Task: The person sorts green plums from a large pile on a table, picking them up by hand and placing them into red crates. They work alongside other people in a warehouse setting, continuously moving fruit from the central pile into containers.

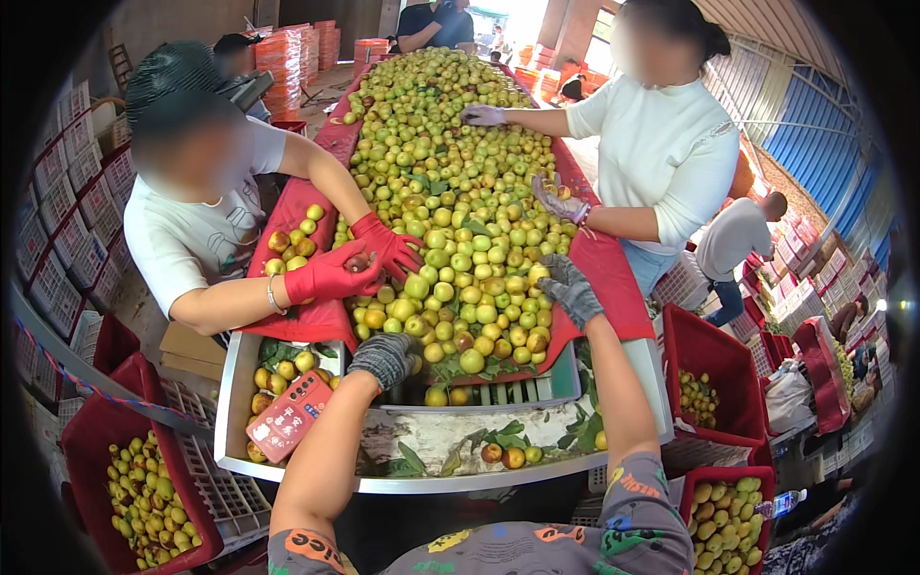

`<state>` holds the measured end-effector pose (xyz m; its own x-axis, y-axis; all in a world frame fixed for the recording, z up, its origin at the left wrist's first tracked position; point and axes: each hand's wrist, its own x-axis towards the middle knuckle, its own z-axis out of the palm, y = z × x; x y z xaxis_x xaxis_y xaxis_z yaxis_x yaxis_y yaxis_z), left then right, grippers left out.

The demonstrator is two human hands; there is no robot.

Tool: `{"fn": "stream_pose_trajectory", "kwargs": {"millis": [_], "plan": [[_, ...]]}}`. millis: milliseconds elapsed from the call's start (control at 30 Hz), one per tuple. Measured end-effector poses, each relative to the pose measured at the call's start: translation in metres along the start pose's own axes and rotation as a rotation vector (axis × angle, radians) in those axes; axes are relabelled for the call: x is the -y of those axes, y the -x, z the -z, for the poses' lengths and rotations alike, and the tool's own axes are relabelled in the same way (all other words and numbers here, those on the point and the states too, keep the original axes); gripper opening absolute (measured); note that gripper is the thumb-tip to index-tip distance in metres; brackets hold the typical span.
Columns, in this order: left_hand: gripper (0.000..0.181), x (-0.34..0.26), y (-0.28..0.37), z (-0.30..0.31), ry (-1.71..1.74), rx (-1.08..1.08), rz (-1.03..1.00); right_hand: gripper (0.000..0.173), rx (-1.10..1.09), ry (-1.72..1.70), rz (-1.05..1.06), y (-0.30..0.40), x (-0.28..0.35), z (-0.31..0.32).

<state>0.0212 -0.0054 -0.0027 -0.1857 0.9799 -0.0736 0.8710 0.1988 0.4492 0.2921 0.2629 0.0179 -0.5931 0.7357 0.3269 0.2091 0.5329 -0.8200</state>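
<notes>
A long heap of green and brown-blotched jujubes [467, 244] covers the sorting table in front of me. My left hand [384, 361], in a grey knit glove, rests at the near left edge of the heap with its fingers curled; whether they hold a fruit is hidden. At the right side of the heap, my right hand [573, 291], gloved alike, has a yellowish jujube [537, 273] between thumb and fingers. Below the heap is a slatted grate [507, 392]. Leaves and a few brownish jujubes [512, 458] lie on the white metal trough [402, 431] nearest me.
A pink-cased phone [290, 417] lies in the left tray among jujubes. A co-worker's red gloves [334, 269] and another's pale gloves [564, 201] work over the heap. Red-lined crates of fruit [147, 496] [726, 525] stand on both sides. Red cloth [611, 287] lines the table edges.
</notes>
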Motion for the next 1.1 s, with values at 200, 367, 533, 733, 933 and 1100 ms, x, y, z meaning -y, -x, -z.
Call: {"fn": "stream_pose_trajectory", "kwargs": {"millis": [200,367,533,733,933,1100], "plan": [[0.024,0.004,0.0,-0.005,0.013,-0.061,-0.049,0.044,0.285,-1.122,-0.202,0.052,0.081,-0.025],[0.027,0.002,0.002,-0.001,-0.013,-0.058,-0.073,0.044,0.361,-1.225,-0.247,0.065,0.086,-0.041],[0.029,0.0,0.003,-0.001,-0.03,-0.03,-0.049,0.048,0.326,-0.831,-0.009,0.077,0.102,-0.05],[0.026,0.004,-0.001,-0.008,-0.026,-0.012,-0.054,0.049,0.307,-0.43,0.137,0.083,0.103,-0.06],[0.028,0.008,-0.001,-0.01,-0.046,-0.054,-0.066,0.049,0.294,-0.342,0.147,0.09,0.101,-0.065],[0.028,0.006,-0.001,-0.01,-0.05,-0.057,-0.062,0.056,0.33,-0.413,0.137,0.09,0.094,-0.064]]}}
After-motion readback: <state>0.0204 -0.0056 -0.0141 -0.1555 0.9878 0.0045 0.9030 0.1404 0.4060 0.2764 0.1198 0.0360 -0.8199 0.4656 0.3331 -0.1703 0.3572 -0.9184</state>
